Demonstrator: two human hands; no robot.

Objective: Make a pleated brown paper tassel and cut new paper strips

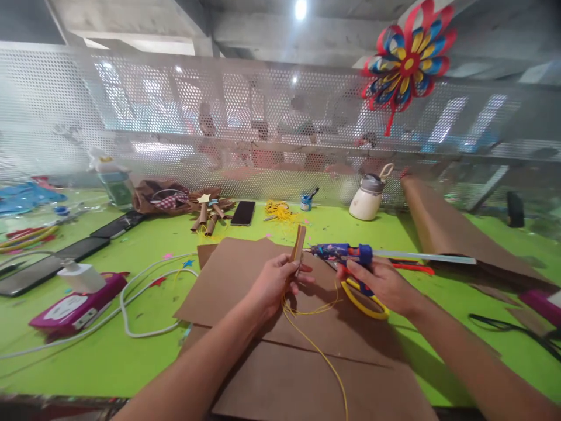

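My left hand (287, 278) is closed around a narrow folded strip of brown paper (300, 242), held upright over the brown sheets. From below that hand a thin yellow string (324, 349) trails across the paper. My right hand (383, 283) grips a blue hot glue gun (339, 254), with a long clear glue stick (425, 256) sticking out of its back. The gun's nozzle points left, close to the strip; whether they touch I cannot tell. Under my right hand lie scissors with yellow handles (368, 309). Large brown paper sheets (245, 280) spread beneath both hands.
A white charger (81, 275) sits on a purple power strip (79, 307) at left, its white cable (131, 333) looping toward the paper. Behind stand a phone (243, 213), rolled brown paper pieces (205, 219) and a cream bottle (366, 200). A brown paper roll (456, 228) lies right.
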